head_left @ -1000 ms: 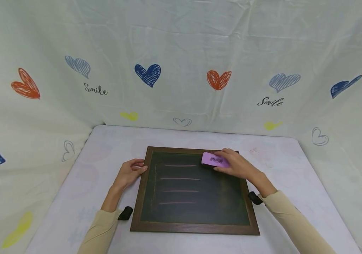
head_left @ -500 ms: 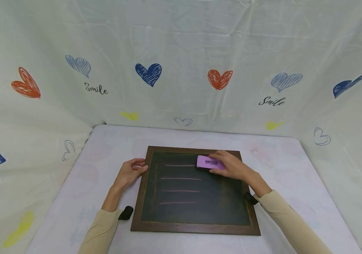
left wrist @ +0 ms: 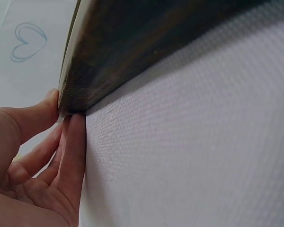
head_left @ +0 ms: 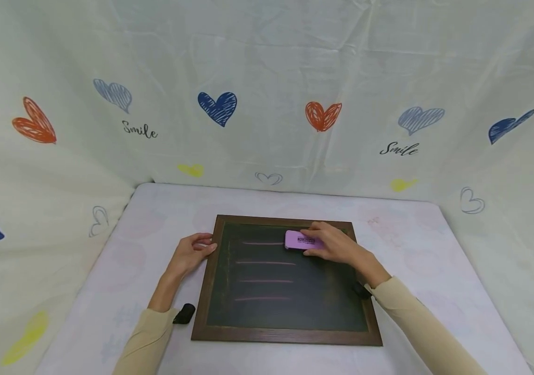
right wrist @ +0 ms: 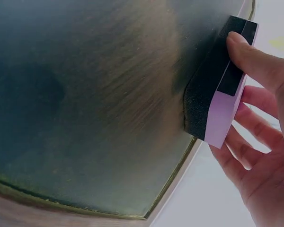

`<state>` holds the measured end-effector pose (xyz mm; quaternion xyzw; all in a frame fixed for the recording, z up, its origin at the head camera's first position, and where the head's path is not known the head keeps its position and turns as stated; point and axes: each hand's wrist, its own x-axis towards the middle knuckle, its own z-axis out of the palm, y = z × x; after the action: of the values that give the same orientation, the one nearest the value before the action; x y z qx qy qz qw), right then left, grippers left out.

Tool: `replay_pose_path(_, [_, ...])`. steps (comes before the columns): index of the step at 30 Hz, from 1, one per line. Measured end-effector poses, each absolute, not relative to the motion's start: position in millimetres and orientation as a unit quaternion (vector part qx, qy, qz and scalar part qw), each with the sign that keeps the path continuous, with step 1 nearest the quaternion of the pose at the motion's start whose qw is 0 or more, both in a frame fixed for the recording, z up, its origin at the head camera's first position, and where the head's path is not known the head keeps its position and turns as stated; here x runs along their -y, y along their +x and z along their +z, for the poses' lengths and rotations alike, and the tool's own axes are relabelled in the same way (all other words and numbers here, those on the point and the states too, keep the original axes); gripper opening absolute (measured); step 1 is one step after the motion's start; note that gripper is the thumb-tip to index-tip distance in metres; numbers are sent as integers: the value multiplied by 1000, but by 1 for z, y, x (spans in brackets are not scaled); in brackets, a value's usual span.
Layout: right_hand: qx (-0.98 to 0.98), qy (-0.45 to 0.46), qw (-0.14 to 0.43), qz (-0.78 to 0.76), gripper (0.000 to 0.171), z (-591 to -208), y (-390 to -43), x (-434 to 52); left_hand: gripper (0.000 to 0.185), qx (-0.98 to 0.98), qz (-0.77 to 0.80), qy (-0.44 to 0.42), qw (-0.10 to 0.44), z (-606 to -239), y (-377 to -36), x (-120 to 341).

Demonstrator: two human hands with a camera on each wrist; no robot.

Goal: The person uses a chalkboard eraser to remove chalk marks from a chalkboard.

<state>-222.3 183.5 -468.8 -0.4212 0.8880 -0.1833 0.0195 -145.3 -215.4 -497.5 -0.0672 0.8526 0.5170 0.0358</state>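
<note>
A chalkboard in a brown wooden frame lies flat, with several pink chalk lines across its left half. My right hand grips a purple chalkboard eraser, its dark felt face against the upper part of the board. Seen from the right wrist, the thumb lies along the dark side of the eraser while the fingers wrap the other side. At the frame's upper left edge, my left hand pinches the wood. In the left wrist view the thumb presses the frame and the fingertips meet its lower edge.
The board lies on a table with a pale, faintly patterned cover. A white curtain printed with hearts and "Smile" hangs behind and at both sides. Pale dusty smears mark the board's surface.
My right hand has slid the eraser leftward along the board's top, over the right end of the uppermost pink line, which now looks shorter. The left hand stays on the frame.
</note>
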Motion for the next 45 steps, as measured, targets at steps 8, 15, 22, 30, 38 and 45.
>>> replay_pose_path(8, [-890, -418, 27, -179, 56, -470, -224, -179, 45, -858, 506, -80, 44, -499, -146, 215])
replay_pose_path(15, [-887, -427, 25, -176, 57, -469, -225, -173, 44, -860, 504, -76, 39, -498, -145, 214])
replay_pose_path(22, [-878, -444, 18, -179, 55, -470, -228, -165, 44, -859, 503, -80, 41, -497, -144, 214])
replay_pose_path(30, [-876, -449, 20, -177, 56, -469, -229, -154, 45, -861, 501, -79, 42, -496, -143, 213])
replay_pose_path(38, [-878, -446, 31, -170, 56, -467, -230, -147, 46, -860, 502, -80, 43, -494, -142, 212])
replay_pose_path(45, [-879, -445, 43, -166, 58, -465, -231, -142, 45, -859, 504, -81, 44, -494, -143, 211])
